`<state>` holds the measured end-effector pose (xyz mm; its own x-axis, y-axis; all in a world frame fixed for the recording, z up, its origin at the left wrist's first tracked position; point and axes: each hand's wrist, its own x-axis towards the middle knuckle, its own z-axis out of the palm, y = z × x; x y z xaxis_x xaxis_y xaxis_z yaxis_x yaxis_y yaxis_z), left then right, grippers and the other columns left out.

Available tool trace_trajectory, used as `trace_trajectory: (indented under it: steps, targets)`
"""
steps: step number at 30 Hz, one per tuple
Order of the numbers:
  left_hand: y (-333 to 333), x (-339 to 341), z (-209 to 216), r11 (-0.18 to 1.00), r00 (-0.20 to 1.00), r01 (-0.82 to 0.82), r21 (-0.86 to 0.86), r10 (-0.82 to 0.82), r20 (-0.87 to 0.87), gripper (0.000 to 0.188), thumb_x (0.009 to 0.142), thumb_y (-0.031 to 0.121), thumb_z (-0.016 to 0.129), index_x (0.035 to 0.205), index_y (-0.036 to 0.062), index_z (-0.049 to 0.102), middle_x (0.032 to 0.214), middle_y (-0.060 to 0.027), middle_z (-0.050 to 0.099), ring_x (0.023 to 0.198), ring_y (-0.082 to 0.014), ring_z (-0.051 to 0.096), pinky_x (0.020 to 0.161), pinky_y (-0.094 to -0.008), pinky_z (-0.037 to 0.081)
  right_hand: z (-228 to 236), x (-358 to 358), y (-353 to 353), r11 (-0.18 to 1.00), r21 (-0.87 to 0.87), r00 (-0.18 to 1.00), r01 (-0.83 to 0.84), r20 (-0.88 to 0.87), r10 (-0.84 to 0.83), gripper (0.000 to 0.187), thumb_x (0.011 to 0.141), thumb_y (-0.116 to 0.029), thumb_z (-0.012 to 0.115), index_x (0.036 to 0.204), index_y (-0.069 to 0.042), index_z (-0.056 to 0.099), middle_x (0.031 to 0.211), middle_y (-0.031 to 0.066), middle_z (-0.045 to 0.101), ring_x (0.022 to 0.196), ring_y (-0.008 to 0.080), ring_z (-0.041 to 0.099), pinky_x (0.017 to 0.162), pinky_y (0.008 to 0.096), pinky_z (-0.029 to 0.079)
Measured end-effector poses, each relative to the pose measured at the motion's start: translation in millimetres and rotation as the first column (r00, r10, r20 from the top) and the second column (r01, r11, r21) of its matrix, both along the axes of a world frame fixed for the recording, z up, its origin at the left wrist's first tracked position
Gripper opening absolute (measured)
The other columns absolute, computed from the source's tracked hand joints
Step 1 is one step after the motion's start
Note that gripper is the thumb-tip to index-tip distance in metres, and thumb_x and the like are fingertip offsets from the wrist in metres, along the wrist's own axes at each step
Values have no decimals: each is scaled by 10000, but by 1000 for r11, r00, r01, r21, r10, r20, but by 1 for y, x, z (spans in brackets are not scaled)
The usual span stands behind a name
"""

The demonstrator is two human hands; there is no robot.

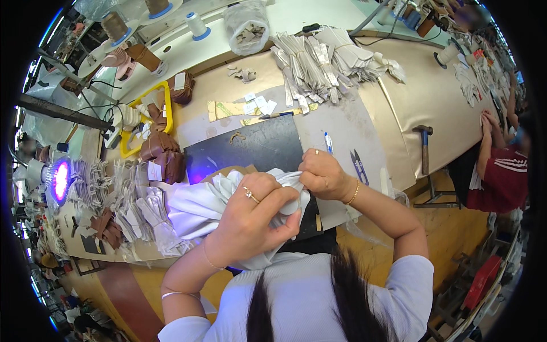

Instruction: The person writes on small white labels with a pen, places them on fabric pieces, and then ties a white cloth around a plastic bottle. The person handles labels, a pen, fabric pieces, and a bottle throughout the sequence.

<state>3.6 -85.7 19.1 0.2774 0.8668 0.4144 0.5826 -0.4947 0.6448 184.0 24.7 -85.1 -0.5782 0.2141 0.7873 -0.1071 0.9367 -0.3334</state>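
A soft white piece of material, gathered in loose folds, lies over the front edge of the work table between my arms. My left hand is closed around bunched folds of it, with a ring and bent fingers showing. On the right, my right hand pinches an edge of the same material and holds it stretched between the two hands. Some of the gripped part is hidden by my fingers. Behind it lies a black board, and thread snips and a pen rest to the right of the board.
A hammer lies at right. Bundles of pale strips sit at the back, beside a plastic bag. At left are a yellow basket, brown leather bundles, more pale pieces and a lit lamp. Another person works at right.
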Motion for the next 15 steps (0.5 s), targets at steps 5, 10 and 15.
trace_trajectory:
  steps: [5,10,15]
  targets:
    - [-6,-6,4,995,998,-55,-85,54,-9,489,683,94,836,1126,23,642,980,-128,574,892,-292,598,834,-379,509,15,9,-3,990,-92,988,104,122,-93,221,783,-79,693,948,-82,546,829,74,577,710,258,571,629,363,460]
    - [-9,-19,12,965,998,-30,-261,42,40,657,685,246,866,1248,48,592,1127,-138,575,1010,-320,593,889,-376,481,45,14,-25,922,-300,968,247,34,-248,317,855,-74,665,1167,-77,608,1098,145,629,952,293,607,831,386,485]
    - [-3,-30,19,976,994,8,-216,-32,-107,583,727,326,819,1196,61,596,1120,-147,559,1069,-337,544,922,-416,438,85,13,-53,914,-359,982,190,86,-170,427,746,-265,824,1099,-83,668,1081,115,609,965,262,578,853,366,479]
